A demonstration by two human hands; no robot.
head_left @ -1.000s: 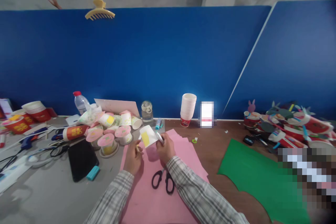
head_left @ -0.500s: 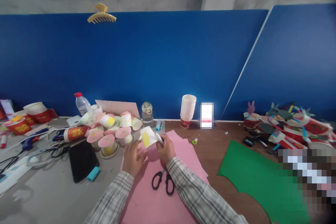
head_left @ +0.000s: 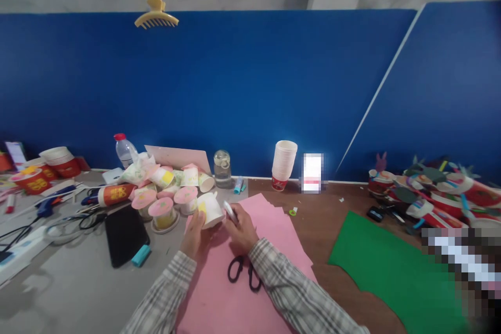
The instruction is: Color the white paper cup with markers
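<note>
While both hands work over the pink paper sheet [head_left: 250, 292], that sheet serves as the landmark on the counter [head_left: 70, 292]. Black scissors [head_left: 245, 273] lie on it, nearest the person, just below the hands. At its far left edge the left hand [head_left: 194, 232] closes its grip around a white paper cup [head_left: 210, 210] bearing a yellow patch, tipped on its side; the right hand [head_left: 241, 229] pinches a slim silvery pen-like tool [head_left: 229, 212] at the cup's rim. Doing this well probably means steadying the cup firmly without crushing its thin wall, and keeping the tool's tip controlled. Left of the sheet sit a black phone [head_left: 124, 235] and pink-topped cups [head_left: 162, 211]; right of it lies a green sheet [head_left: 391, 276]. Beyond its far edge stand a glass jar [head_left: 222, 162] and stacked cups [head_left: 284, 164].
</note>
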